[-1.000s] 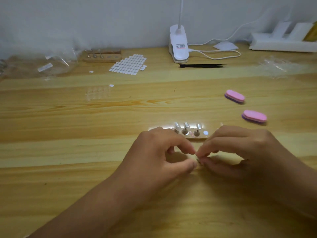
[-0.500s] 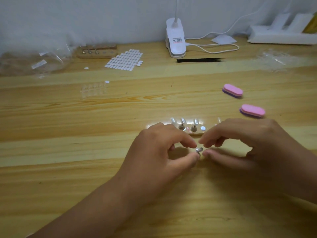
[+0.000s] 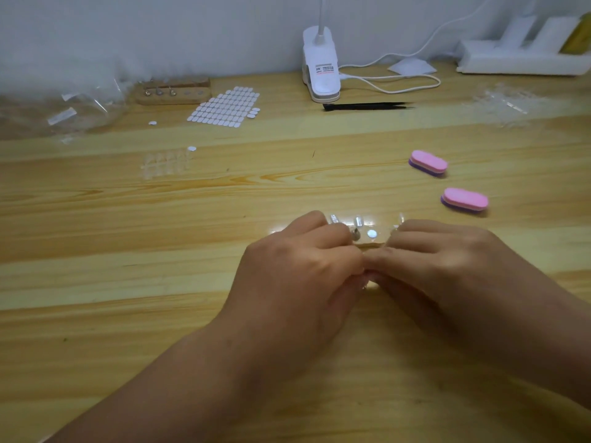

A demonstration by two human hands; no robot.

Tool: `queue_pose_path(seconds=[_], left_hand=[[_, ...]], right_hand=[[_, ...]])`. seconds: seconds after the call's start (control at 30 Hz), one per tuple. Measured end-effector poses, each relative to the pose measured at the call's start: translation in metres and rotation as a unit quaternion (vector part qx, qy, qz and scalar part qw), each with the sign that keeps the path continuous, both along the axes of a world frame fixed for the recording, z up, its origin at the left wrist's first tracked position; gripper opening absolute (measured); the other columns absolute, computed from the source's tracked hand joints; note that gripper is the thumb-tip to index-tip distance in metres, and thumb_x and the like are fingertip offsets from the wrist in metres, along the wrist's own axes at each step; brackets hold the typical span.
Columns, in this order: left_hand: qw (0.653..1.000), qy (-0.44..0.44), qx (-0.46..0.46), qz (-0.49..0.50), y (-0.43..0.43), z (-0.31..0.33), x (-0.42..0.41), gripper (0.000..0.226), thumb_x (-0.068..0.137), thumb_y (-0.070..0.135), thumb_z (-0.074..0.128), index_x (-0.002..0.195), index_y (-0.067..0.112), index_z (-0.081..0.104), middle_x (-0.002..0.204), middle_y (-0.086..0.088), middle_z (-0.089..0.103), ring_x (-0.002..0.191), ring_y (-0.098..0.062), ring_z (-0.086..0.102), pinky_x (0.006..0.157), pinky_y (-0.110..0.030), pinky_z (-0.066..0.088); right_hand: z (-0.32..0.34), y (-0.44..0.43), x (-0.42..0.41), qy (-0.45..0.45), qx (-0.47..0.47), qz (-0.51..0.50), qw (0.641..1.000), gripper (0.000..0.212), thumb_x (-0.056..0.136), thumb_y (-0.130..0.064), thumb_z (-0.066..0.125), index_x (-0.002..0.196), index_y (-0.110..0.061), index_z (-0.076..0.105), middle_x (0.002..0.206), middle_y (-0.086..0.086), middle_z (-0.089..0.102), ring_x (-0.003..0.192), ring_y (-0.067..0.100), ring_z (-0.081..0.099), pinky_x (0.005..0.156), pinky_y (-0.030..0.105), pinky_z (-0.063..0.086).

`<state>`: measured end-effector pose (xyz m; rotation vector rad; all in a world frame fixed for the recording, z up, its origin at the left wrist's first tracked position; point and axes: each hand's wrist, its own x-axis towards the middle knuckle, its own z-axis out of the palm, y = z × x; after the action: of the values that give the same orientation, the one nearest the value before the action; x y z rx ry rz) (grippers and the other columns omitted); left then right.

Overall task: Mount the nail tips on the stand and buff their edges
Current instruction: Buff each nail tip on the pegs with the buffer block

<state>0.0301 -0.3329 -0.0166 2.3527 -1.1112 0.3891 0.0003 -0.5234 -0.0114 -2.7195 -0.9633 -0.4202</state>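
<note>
Both grips are clenched: the left hand and right hand meet fingertip to fingertip low over the worktop, pinching something small between them. We take it to be a tip, but only a pale glint shows under the fingers. Its shape and which way it faces are hidden.

The stand lies just beyond the fingers, with both ends covered by the hands. A few pegs rise from it, and we cannot count them or tell how many are filled.

We judge a tip to be very light, thin, springy and slick, so it could easily flick away. We would hold it by its side edges, press lightly, and keep fingers off the face that seats on the peg.

Two buffers wait well apart to the right.
</note>
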Motion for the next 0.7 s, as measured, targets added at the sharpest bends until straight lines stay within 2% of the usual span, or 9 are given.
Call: queue_pose_path(seconds=[0.1, 0.2, 0.3, 0.4, 0.53, 0.7], left_hand=[[1.0, -0.017, 0.022, 0.001, -0.001, 0.003, -0.003, 0.022, 0.088, 0.022, 0.053, 0.071, 0.016, 0.066, 0.074, 0.004, 0.061, 0.075, -0.022, 0.055, 0.05, -0.033, 0.043], [0.999, -0.011, 0.034, -0.002, -0.002, 0.005, -0.003, 0.024, 0.088, 0.021, 0.051, 0.069, 0.014, 0.064, 0.072, 0.003, 0.059, 0.073, -0.022, 0.054, 0.049, -0.036, 0.044], [0.999, -0.026, 0.046, -0.005, -0.004, 0.005, -0.005, 0.018, 0.086, 0.012, 0.058, 0.068, 0.013, 0.064, 0.071, 0.001, 0.058, 0.072, -0.024, 0.053, 0.049, -0.038, 0.045], [0.997, -0.042, 0.056, -0.007, -0.004, 0.004, -0.007, 0.01, 0.08, 0.006, 0.065, 0.072, 0.012, 0.066, 0.074, 0.001, 0.06, 0.074, -0.024, 0.055, 0.051, -0.039, 0.045], [0.997, -0.065, 0.051, -0.008, -0.004, 0.001, -0.007, 0.011, 0.08, 0.005, 0.064, 0.073, 0.013, 0.065, 0.075, 0.001, 0.06, 0.074, -0.024, 0.054, 0.054, -0.038, 0.044], [0.999, -0.053, 0.012, 0.007, 0.003, -0.006, -0.001, 0.015, 0.086, 0.023, 0.068, 0.074, 0.017, 0.072, 0.077, 0.005, 0.066, 0.077, -0.021, 0.061, 0.056, -0.035, 0.049]], right_hand=[[0.003, 0.003, -0.005, -0.009, -0.042, 0.001, 0.999, 0.015, 0.07, 0.005, 0.078, 0.077, -0.007, 0.071, 0.065, 0.003, 0.061, 0.06, 0.027, 0.058, 0.051, 0.03, 0.045], [0.005, 0.004, -0.005, -0.012, -0.054, -0.003, 0.998, 0.019, 0.064, 0.005, 0.082, 0.071, -0.008, 0.07, 0.061, 0.002, 0.06, 0.057, 0.027, 0.058, 0.049, 0.028, 0.043], [0.007, 0.006, -0.005, -0.012, -0.059, -0.007, 0.998, 0.023, 0.057, 0.005, 0.085, 0.066, -0.009, 0.068, 0.058, 0.002, 0.06, 0.056, 0.026, 0.059, 0.047, 0.028, 0.044], [0.008, 0.008, -0.005, -0.011, -0.057, -0.007, 0.998, 0.024, 0.057, 0.004, 0.085, 0.064, -0.009, 0.066, 0.058, 0.002, 0.06, 0.055, 0.027, 0.059, 0.047, 0.029, 0.044], [0.005, 0.009, -0.006, -0.018, -0.054, -0.015, 0.998, 0.025, 0.056, 0.005, 0.085, 0.063, -0.009, 0.065, 0.058, 0.003, 0.059, 0.054, 0.027, 0.058, 0.045, 0.03, 0.046], [0.003, 0.006, -0.006, 0.008, -0.033, -0.041, 0.999, 0.016, 0.069, -0.001, 0.084, 0.075, -0.01, 0.071, 0.065, 0.001, 0.063, 0.062, 0.026, 0.061, 0.046, 0.032, 0.049]])
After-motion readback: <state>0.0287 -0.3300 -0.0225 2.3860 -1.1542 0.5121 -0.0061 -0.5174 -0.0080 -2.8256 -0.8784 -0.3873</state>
